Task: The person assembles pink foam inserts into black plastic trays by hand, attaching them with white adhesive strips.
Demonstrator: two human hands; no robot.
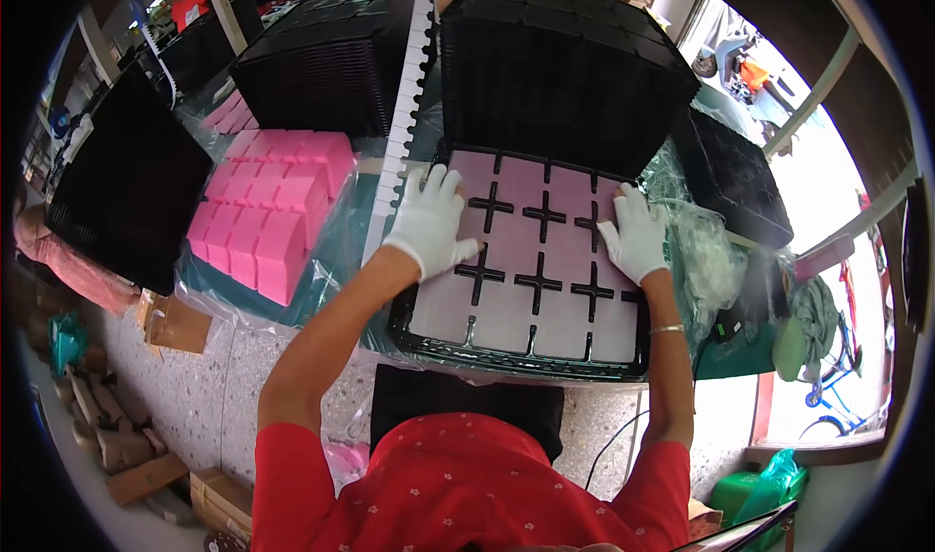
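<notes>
In front of me lies a black plastic tray with cross-shaped dividers. Its compartments are filled with flat pale-pink foam pieces. My left hand, in a white glove, rests along the tray's left side, fingers stretched toward the far end and thumb reaching over the foam. On the opposite side my right hand, also gloved in white, lies on the tray's right edge with its fingers extended. Neither hand grips anything that I can see. Directly behind the tray rises a tall stack of black trays.
Bright pink foam blocks sit in rows on the left. A second black tray stack stands beyond them. A white notched strip runs up beside the tray. Clear plastic film is crumpled at the right. A person's red shirt shows far left.
</notes>
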